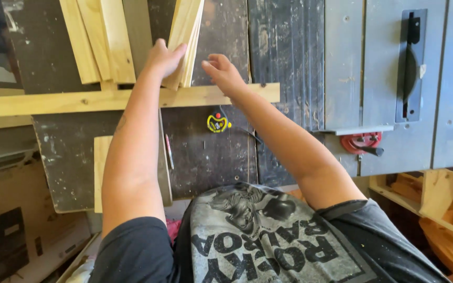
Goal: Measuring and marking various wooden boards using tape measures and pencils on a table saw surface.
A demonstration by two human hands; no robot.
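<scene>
Left hand [163, 58] fingers wrapped round the lower end of the pine boards [185, 36]; right hand [225, 73] fingers spread, empty, just right of them, above the long batten [132, 98].

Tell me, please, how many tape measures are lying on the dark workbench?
1. The yellow and black tape measure lies on the dark workbench, just below the long wooden strip. Others may be hidden under the arms or boards.

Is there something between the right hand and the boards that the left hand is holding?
Nothing visible. The right hand is open just beside the boards, with only dark bench showing in the gap. The left hand already grips them. The tape measure lies nearer, out of the way.
</scene>
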